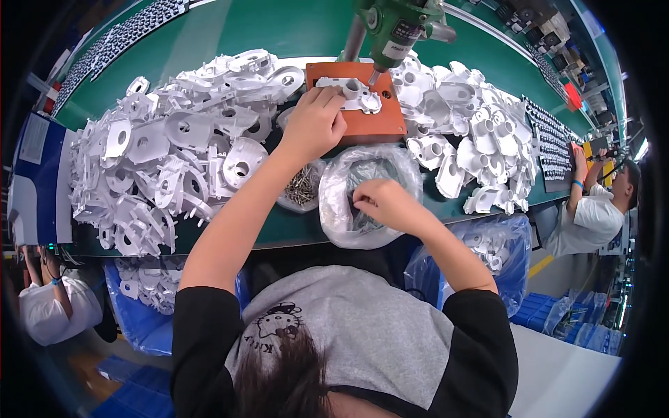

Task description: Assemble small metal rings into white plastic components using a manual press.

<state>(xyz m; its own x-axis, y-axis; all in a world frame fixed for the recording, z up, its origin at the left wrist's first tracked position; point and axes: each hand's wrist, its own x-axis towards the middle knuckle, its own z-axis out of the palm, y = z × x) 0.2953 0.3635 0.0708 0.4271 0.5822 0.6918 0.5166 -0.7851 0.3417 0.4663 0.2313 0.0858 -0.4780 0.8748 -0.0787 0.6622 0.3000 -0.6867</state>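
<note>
A white plastic part (361, 99) with a round raised collar lies on an orange block fixture (357, 127). My left hand (313, 127) reaches over the left side of the fixture, its fingers closed on the near left end of that part. The tip of a green drill-press-like machine (397, 38) hangs just above the part's right side. My right hand (385, 203) is over a bowl lined with clear plastic (336, 221), its fingers pinched together. Whatever is between those fingers is hidden. Beside the bowl, partly behind my left forearm, sits a bag of small metal screws (302, 188).
White plastic parts (150, 157) pile high on the left of the green table (261, 235); another heap (481, 129) stands on the right. Blue lined bins (512, 244) sit below the table edge. A co-worker (592, 216) is at the far right, another person (59, 306) at the left.
</note>
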